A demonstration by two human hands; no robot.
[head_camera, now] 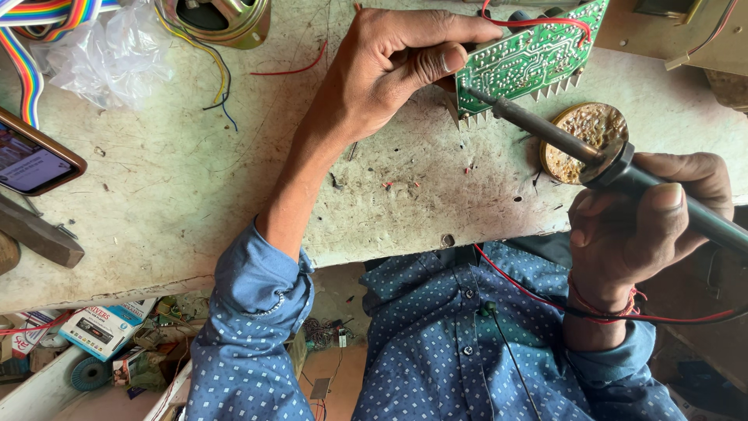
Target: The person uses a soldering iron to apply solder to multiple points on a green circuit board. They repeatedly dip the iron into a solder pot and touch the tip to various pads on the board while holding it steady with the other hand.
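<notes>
Head view: round tin point(596, 129) of crusted brown flux beside right hand point(650, 222).

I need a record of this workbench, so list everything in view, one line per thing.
circuit board: one, green, top centre, tilted up off the bench, held by the left hand
soldering iron: one, dark handle and metal shaft, tip at the board's lower edge
round tin: one, brownish crusted contents, on the bench behind the iron
red wire: one, looped over the board
speaker: one, metallic, top left
ribbon cable: one, rainbow, top left corner
plastic bag: one, clear, crumpled, beside the cable
phone: one, screen lit, left edge
workbench: one, pale, scuffed
small boxes: several, below the bench, lower left
shirt: one, blue, dotted
left hand: grip on the board
right hand: grip on the iron
</notes>
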